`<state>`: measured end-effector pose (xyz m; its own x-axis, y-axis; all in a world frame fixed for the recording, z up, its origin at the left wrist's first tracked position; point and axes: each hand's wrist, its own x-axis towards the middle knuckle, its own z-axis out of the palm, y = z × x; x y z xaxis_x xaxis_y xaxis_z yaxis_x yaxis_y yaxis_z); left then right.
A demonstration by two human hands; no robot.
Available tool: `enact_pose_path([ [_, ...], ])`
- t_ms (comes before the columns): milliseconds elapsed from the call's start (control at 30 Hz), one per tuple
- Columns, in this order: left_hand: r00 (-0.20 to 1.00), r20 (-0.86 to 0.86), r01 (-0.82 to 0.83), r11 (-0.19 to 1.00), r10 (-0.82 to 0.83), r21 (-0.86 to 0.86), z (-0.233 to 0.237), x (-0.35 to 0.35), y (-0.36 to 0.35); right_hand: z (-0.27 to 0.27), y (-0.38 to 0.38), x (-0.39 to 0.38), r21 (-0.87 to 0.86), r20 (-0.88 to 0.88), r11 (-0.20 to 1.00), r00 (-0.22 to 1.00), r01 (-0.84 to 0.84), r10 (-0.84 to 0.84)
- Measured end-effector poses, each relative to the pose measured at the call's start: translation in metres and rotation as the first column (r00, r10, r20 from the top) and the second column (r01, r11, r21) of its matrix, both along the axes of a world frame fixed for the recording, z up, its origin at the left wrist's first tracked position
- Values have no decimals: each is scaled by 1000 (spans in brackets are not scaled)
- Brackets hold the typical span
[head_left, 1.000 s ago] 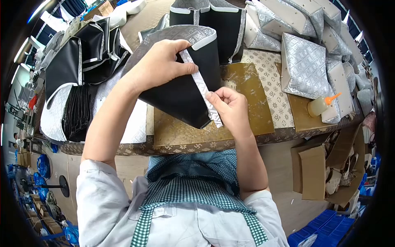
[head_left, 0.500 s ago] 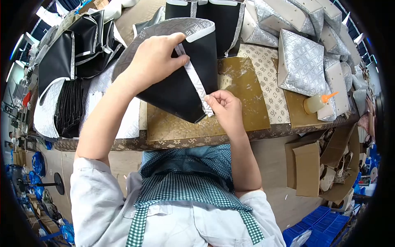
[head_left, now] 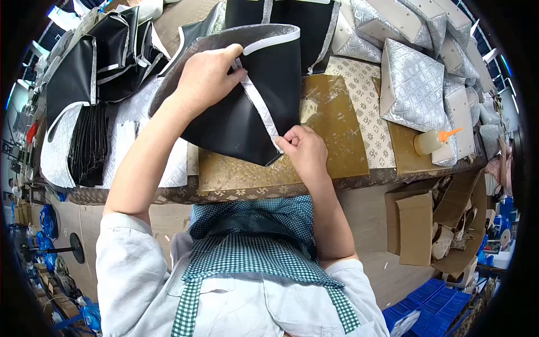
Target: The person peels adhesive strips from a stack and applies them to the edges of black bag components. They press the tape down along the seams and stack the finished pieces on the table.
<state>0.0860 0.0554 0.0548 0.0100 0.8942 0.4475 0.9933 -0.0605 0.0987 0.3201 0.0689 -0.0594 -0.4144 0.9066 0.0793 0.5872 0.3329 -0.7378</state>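
Hands: I am seeing both of them closing on one patterned silver strip (head_left: 259,105).
Left hand (head_left: 206,76): it is pinching the strip's upper end with thumb and fingers narrowed, right at the white-trimmed top edge of the black panel (head_left: 236,126).
Right hand (head_left: 300,149): its fingers are curling tight and gripping the strip's lower end at the panel's bottom corner.
Strip: it is running taut along the panel's edge, stretching straight between the two hands.
Black panel: it is lying under both hands, curving up off the brown work board (head_left: 334,126).
Glue bottle (head_left: 429,140): it is lying on the bench to the right, well apart from the right hand.
Silver boxes (head_left: 415,84): I am seeing them piling up behind the bottle.
Black pieces (head_left: 84,84): they are stacking up on the left, beyond the left forearm.
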Motion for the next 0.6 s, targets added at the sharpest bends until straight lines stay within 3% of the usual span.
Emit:
enact_pose_path([
  [33, 1000, 25, -15, 1000, 16, -15, -5, -4, 1, 2, 1, -2, 10, 62, 1000, 998, -4, 4],
  [133, 992, 97, -67, 995, 75, -79, -23, -17, 8, -4, -2, -5, 300, -65, 954, 997, -10, 31],
  [233, 965, 207, -127, 979, 159, -161, -37, -24, 14, 20, -9, -20, 556, -184, 819, 939, -144, 290],
  [267, 955, 240, -132, 975, 174, -181, -47, -29, 16, 20, -9, -29, 577, -110, 782, 926, -236, 361],
  [333, 944, 301, -92, 983, 137, -158, -64, -40, 21, 19, -9, -51, 537, -2, 759, 899, -369, 439],
  [467, 910, 385, -86, 978, 155, -190, -86, -55, 30, -3, 0, -73, 341, 222, 810, 878, -477, 424],
  [533, 872, 419, -96, 929, 252, -359, -82, -55, 28, -14, -7, -56, 263, 235, 826, 863, -499, 446],
  [600, 900, 398, -68, 960, 176, -270, -110, -69, 36, -9, -16, -31, 314, 241, 817, 873, -483, 424],
])
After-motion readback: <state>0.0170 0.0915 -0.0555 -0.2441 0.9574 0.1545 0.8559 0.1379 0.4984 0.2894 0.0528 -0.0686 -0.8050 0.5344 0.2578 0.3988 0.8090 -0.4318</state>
